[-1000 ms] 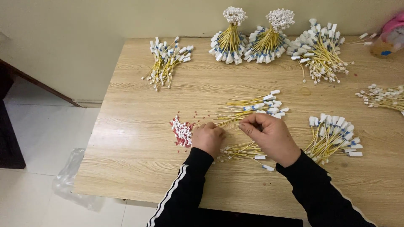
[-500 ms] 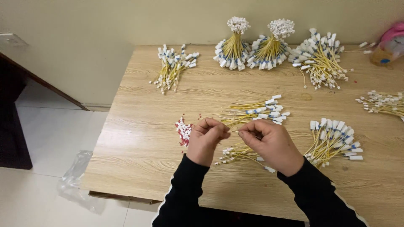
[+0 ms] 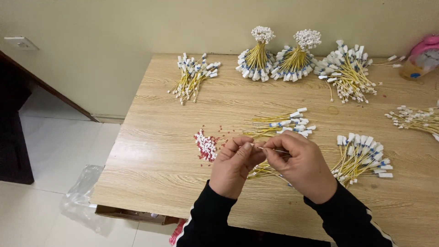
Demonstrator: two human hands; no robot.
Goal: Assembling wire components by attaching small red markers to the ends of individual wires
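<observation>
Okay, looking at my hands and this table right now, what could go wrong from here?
1. The left hand and right hand pinch a thin wire above the table; a slip may drop it into the loose wires beneath.
2. The small red and white pieces lie beside the left hand; a nudge might scatter them further.

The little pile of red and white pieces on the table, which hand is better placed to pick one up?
Probably the left hand. The pile of red and white pieces lies just to its left, close by, while the right hand sits farther away, pinching the thin wire.
</observation>
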